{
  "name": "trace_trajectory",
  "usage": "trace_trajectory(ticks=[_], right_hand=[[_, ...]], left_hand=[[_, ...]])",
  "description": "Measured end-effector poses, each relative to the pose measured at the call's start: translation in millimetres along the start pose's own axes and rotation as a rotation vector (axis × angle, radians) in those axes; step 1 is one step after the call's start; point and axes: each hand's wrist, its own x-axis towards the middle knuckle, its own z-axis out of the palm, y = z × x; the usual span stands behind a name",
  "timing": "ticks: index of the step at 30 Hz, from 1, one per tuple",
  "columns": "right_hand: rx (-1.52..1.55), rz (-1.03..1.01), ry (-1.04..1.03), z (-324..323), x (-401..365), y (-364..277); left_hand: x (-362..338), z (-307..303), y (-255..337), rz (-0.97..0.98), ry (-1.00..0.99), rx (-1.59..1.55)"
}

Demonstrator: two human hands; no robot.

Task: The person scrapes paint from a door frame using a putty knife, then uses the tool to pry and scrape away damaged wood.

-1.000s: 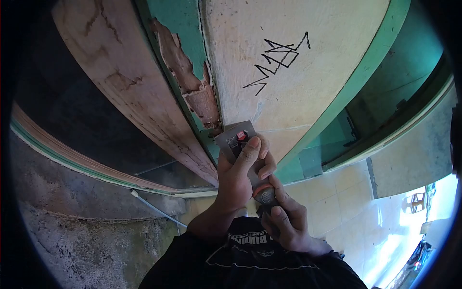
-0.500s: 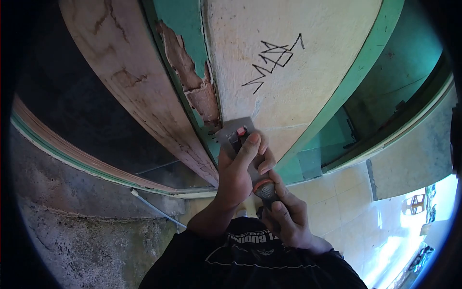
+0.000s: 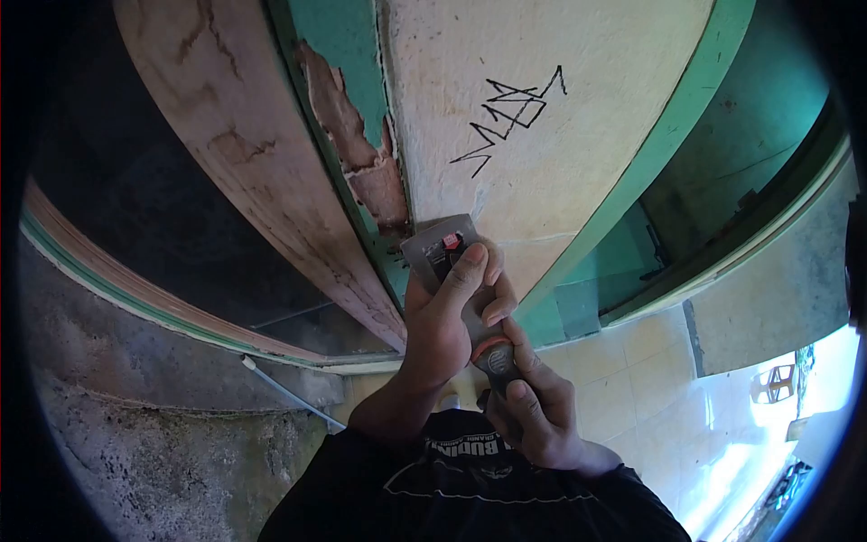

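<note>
Both of my hands hold a putty knife [image 3: 496, 359] with a wide grey metal blade, a red label and a dark handle with an orange ring. My left hand [image 3: 441, 330] is closed around the blade, its thumb pressed flat on the face. My right hand [image 3: 545, 417] wraps the handle, thumb along its side. The blade's broad end overlaps the lower end of a peeled strip [image 3: 379, 194], where green paint has come off and bare brownish surface shows. Beside it is a cream wall panel [image 3: 542, 181] with black zigzag marker lines [image 3: 515, 113].
A worn wooden frame [image 3: 239, 154] runs down the left beside a dark pane. Green trim [image 3: 641, 172] edges the panel on the right. Below lie a stained concrete surface [image 3: 163, 470], a thin white pipe [image 3: 289, 390] and pale floor tiles [image 3: 623, 370]. A chair [image 3: 775, 384] stands far right.
The blade has tilted slightly, so more of its face and label shows. Both hands keep their grip, and the whole view has shifted a little.
</note>
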Motion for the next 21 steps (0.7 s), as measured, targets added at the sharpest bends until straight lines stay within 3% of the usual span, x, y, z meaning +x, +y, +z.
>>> trace_trajectory(ticks=[7,21], right_hand=[[0.039,0.074,0.059,4,0,-1],[0.019,-0.005,-0.004,-2,0,2]], left_hand=[[1,1,1,-0.009,0.016,0.018],[-3,-4,-3,-0.014,-0.043,-0.038]])
